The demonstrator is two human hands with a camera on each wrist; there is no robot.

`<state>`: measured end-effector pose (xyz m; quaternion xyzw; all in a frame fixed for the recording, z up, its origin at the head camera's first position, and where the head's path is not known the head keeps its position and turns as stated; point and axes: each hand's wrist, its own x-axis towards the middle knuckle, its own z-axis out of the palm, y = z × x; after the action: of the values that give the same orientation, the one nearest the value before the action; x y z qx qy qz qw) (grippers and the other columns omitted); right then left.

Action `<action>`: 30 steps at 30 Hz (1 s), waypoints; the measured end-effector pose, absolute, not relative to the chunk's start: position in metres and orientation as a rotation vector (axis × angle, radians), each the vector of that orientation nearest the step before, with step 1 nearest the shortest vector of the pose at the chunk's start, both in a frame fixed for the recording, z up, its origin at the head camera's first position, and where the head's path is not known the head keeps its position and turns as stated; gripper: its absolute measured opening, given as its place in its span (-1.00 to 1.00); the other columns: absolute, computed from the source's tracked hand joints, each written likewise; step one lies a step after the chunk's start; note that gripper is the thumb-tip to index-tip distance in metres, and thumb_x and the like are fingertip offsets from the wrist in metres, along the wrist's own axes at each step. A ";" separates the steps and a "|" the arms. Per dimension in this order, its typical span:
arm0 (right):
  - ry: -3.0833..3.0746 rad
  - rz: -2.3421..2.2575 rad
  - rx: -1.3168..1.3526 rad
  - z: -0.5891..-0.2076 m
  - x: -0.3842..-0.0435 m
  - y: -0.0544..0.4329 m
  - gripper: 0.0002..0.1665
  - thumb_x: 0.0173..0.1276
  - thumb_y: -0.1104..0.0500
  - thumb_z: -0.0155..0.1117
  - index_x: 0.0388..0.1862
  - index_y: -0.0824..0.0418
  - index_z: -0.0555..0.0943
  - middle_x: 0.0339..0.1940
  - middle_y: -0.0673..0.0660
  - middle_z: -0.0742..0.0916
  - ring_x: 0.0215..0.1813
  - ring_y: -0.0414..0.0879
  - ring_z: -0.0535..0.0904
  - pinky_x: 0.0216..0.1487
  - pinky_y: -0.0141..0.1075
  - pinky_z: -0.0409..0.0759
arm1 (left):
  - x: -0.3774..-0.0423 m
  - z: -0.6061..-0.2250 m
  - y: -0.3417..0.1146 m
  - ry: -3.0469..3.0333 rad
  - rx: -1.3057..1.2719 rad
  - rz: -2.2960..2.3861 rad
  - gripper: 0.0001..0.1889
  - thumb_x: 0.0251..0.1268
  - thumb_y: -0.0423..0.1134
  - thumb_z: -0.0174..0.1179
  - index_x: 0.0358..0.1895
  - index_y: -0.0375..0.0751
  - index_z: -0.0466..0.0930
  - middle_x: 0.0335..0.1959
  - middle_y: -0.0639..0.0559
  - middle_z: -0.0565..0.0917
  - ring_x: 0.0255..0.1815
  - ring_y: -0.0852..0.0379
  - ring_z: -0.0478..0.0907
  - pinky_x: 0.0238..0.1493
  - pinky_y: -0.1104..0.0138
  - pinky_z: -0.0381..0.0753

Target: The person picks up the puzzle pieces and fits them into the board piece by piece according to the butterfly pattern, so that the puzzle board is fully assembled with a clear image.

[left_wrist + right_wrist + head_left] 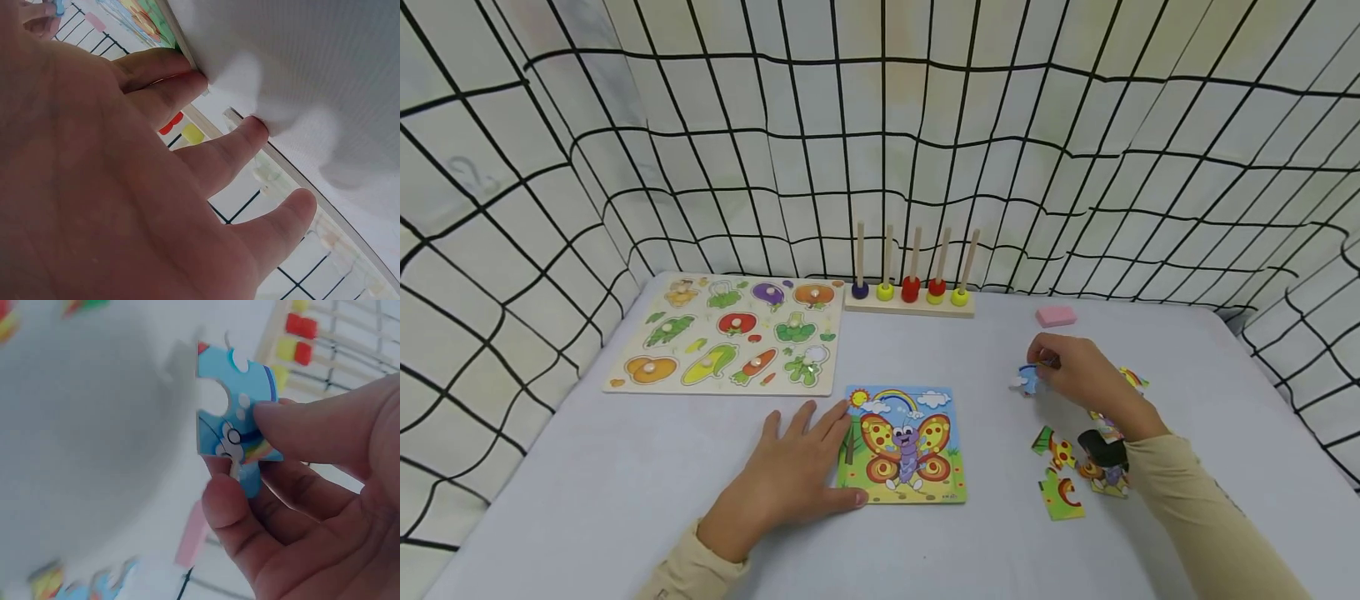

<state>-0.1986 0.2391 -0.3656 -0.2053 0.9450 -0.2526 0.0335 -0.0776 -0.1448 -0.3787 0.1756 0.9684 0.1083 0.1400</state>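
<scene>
A square butterfly puzzle board point(907, 450) lies flat near the middle of the table. My left hand point(786, 483) rests at its left side, fingers spread and straight, with thumb and index finger against the board's edge. In the left wrist view, the fingertips point(253, 125) of that hand reach down to the white surface. Over on the right, my right hand point(1078, 371) pinches a light blue jigsaw piece point(240, 394) between thumb and fingers. The piece has printed curved lines and a rainbow-coloured corner. Several loose jigsaw pieces point(1062, 497) lie under and beside the right wrist.
A vegetable peg puzzle point(707, 337) lies at the back left. Next to it stands a wooden stacking frame point(910, 307) with upright pegs and coloured beads. A pink block point(1056, 316) sits at the back right. Black netting point(883, 133) over white walls encloses the table.
</scene>
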 end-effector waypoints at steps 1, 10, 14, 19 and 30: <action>2.903 -0.795 -0.647 -0.365 -0.198 0.235 -0.83 0.44 0.49 0.31 -0.17 0.24 0.63 -0.23 0.15 0.76 -0.21 0.05 0.60 -0.24 -0.11 0.60 | -0.078 -0.379 -0.145 2.799 0.508 0.312 0.07 0.22 0.38 0.45 0.63 -0.25 0.33 0.71 -0.10 0.22 0.66 -0.42 0.08 0.46 -0.55 -0.02; 2.752 -0.909 -0.696 -0.362 -0.194 0.178 -0.86 0.49 0.43 0.34 -0.12 0.22 0.66 -0.25 0.06 0.72 -0.19 -0.01 0.57 -0.17 -0.16 0.62 | -0.077 -0.379 -0.145 2.802 0.508 0.302 0.07 0.21 0.39 0.44 0.62 -0.24 0.34 0.71 -0.10 0.22 0.66 -0.41 0.09 0.45 -0.56 -0.01; 2.683 -0.946 -0.734 -0.364 -0.191 0.151 -0.87 0.49 0.43 0.34 -0.10 0.23 0.67 -0.24 0.06 0.73 -0.18 -0.02 0.60 -0.18 -0.20 0.67 | -0.077 -0.378 -0.145 2.810 0.504 0.314 0.08 0.19 0.39 0.46 0.63 -0.20 0.32 0.70 -0.08 0.24 0.65 -0.41 0.11 0.46 -0.55 -0.01; 2.628 -0.971 -0.772 -0.368 -0.187 0.125 -0.88 0.49 0.41 0.36 -0.12 0.22 0.67 -0.24 0.04 0.73 -0.17 -0.04 0.62 -0.15 -0.23 0.68 | -0.078 -0.378 -0.145 2.829 0.497 0.335 0.09 0.16 0.38 0.49 0.65 -0.11 0.29 0.67 -0.07 0.29 0.63 -0.41 0.16 0.45 -0.56 0.00; 2.603 -0.979 -0.824 -0.376 -0.182 0.094 -0.91 0.48 0.38 0.39 -0.14 0.23 0.70 -0.33 0.02 0.73 -0.27 -0.10 0.61 -0.22 -0.27 0.67 | -0.078 -0.376 -0.145 2.821 0.513 0.309 0.05 0.19 0.39 0.46 0.65 -0.10 0.35 0.69 -0.07 0.28 0.64 -0.40 0.14 0.46 -0.55 0.00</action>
<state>-0.1821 0.0943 -0.3757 -0.2822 0.8909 -0.3350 0.1204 -0.0778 -0.1449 -0.3764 0.1764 0.9701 0.1063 0.1284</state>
